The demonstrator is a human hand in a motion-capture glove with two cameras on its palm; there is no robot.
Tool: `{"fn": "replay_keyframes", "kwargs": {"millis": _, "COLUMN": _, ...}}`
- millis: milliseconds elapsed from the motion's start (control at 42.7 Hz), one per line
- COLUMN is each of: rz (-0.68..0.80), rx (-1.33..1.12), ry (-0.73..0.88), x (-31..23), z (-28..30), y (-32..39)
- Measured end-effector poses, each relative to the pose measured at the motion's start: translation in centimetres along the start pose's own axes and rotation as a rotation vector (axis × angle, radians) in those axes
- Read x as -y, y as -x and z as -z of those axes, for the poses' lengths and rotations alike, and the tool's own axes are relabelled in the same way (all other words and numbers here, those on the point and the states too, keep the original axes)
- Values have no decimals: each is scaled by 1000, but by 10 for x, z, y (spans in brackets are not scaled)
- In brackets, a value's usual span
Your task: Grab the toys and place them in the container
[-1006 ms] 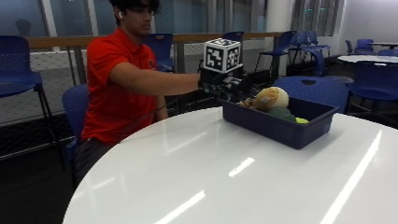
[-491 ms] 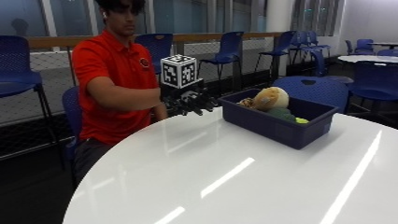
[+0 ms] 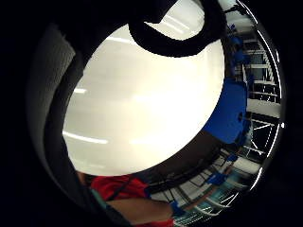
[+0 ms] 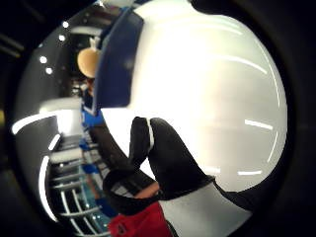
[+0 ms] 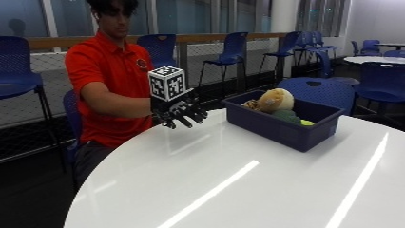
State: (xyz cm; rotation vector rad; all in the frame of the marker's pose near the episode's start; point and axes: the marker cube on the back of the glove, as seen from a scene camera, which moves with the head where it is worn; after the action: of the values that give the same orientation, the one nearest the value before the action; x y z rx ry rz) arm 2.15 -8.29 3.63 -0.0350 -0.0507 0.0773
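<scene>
While the person in the red shirt (image 5: 107, 80) sits at the white table (image 5: 253, 180), the gloved right hand (image 5: 180, 113) hangs in the air above the table's near edge. Its fingers (image 5: 190, 116) are spread a little and bent only slightly, and they hold nothing. The blue box (image 5: 284, 121) stands on the table, off to the side of the hand and apart from it. Toys lie inside the box: a round tan soft toy (image 5: 276, 99) sticks up above the rim, with a green one (image 5: 288, 115) and a bit of yellow (image 5: 307, 122) beside it. From the thumb side of the palm, the glove's thumb (image 4: 168, 153) shows over the bright table top (image 4: 212, 74), and the box wall (image 4: 116, 64) stands further off, with the tan toy (image 4: 89, 61) past it. From the little finger side, only table top (image 3: 142, 99) lies under the palm.
</scene>
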Motion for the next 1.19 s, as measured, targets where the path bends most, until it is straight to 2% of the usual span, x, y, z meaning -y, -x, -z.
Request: {"fn": "replay_keyframes", "kwargs": {"millis": 1193, "rz": -5, "rx": 17, "ry": -45, "x": -36, "z": 26, "y": -13}}
